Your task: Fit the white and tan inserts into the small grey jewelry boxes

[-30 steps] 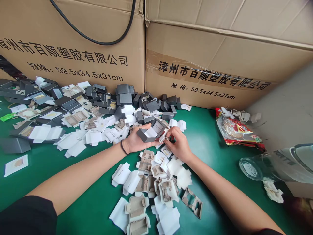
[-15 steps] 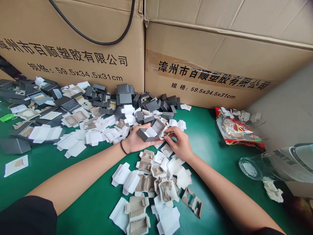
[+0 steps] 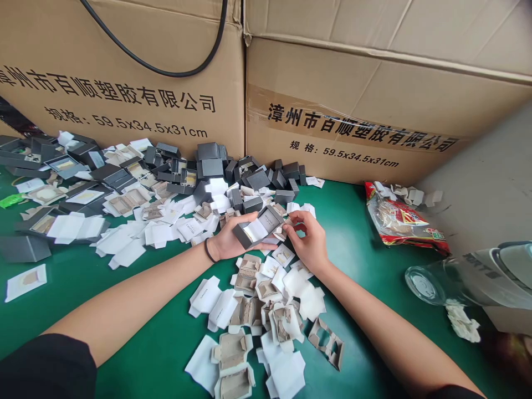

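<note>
A small dark grey hinged gift box (image 3: 272, 218) lies tilted in my left hand (image 3: 225, 239), its lid raised and printed lettering inside the lid. White card lining (image 3: 255, 230) shows in the box. My left fingers are wrapped under and around it. My right hand (image 3: 310, 239) is at the lid's right edge with thumb and forefinger pinched together. What sits in that pinch is too small to make out. Below both hands spreads a heap of loose white and grey-brown folded card inserts (image 3: 245, 313).
More dark grey boxes (image 3: 210, 166) and white card pieces (image 3: 120, 241) pile up along the back left. Large cardboard cartons (image 3: 332, 83) form the back. A red snack bag (image 3: 403, 219) and a clear bottle (image 3: 457, 280) lie at the right on the green table (image 3: 357, 255).
The box in my left hand has tipped, showing more of its open inside. My right hand has shifted slightly right and down, its fingers still pinched by the lid.
</note>
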